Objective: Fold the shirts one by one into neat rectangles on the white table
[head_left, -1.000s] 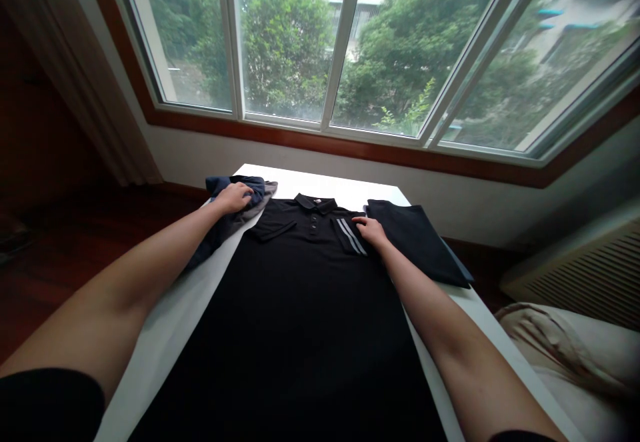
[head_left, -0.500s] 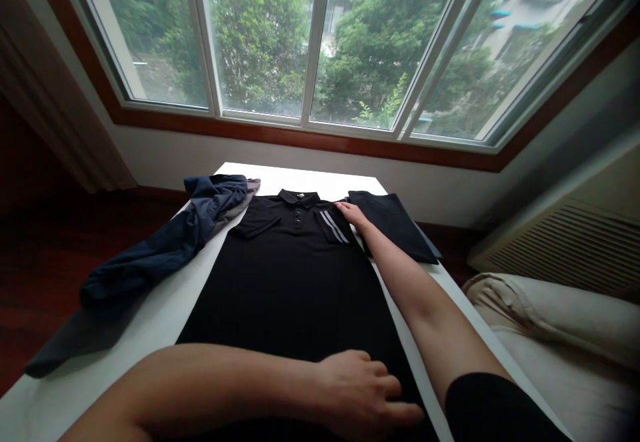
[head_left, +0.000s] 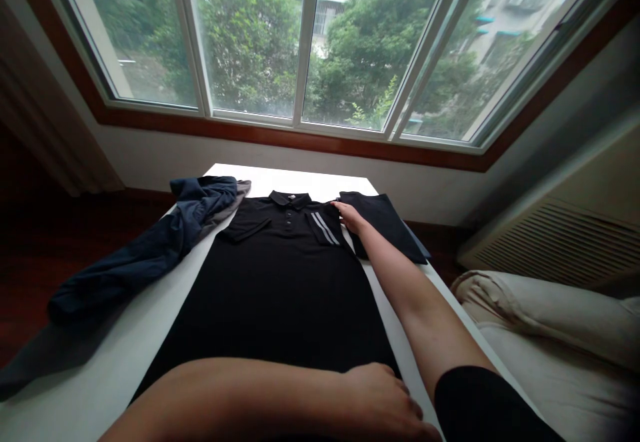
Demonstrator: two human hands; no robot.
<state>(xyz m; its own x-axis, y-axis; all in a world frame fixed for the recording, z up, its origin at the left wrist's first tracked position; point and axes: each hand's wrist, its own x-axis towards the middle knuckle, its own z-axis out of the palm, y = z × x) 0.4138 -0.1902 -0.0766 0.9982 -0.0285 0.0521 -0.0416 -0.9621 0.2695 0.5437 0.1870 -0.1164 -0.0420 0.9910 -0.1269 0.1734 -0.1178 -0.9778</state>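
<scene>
A black polo shirt [head_left: 280, 295] lies front up on a white table, its collar toward the window. Both sleeves are turned in over the chest, and the one on the right carries two pale stripes. My right hand [head_left: 350, 217] is closed at the shirt's right shoulder, thumb and fingers pinching the fabric edge. Across the lower part of the shirt reaches my left arm. At the shirt's right side edge, my left hand [head_left: 383, 399] is curled around the fabric, its fingertips partly hidden. The shirt's hem is out of sight beneath the left forearm.
Dark folded clothes [head_left: 385, 225] lie at the table's right edge. Crumpled navy and grey garments [head_left: 150, 255] hang over the left side. The white table [head_left: 395, 302] stands before a window [head_left: 300, 49]. Beige bedding [head_left: 550, 322] and a slatted panel [head_left: 545, 242] are at the right.
My left hand has shifted down slightly, and its fingers have curled over the shirt's side edge. My right hand stays at the shoulder. The whole view has moved a little.
</scene>
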